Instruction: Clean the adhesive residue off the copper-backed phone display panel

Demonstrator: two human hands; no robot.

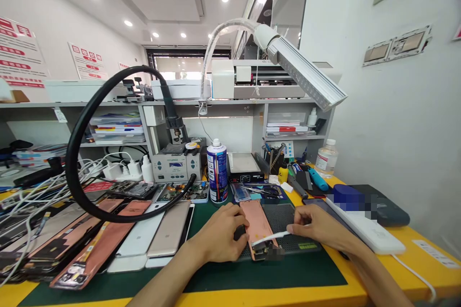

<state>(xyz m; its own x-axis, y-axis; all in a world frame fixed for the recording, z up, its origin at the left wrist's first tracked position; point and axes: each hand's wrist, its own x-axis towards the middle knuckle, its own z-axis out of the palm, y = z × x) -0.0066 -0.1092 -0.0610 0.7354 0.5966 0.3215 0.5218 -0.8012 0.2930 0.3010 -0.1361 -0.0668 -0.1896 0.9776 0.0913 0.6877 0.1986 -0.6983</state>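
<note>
A copper-coloured phone screen panel (pixel 257 220), its back facing up, lies on a dark perforated pad (pixel 284 218) on the green mat. My left hand (pixel 225 232) has its fingers curled, with thumb and fingertips gripping the panel's left edge. Between finger and thumb of my right hand (pixel 313 223) is a slim white brush (pixel 275 236). Its far end reaches over the dark parts at the panel's lower end. The tip is too small to tell whether it touches.
Several phones (pixel 169 230) and bare screens (pixel 101 240) lie to the left. A spray can (pixel 217 172) stands behind the pad, near a hot-air station (pixel 176 165) with a looping black hose (pixel 72 172). A lamp (pixel 306 69) hangs overhead. A white power strip (pixel 367 228) lies right.
</note>
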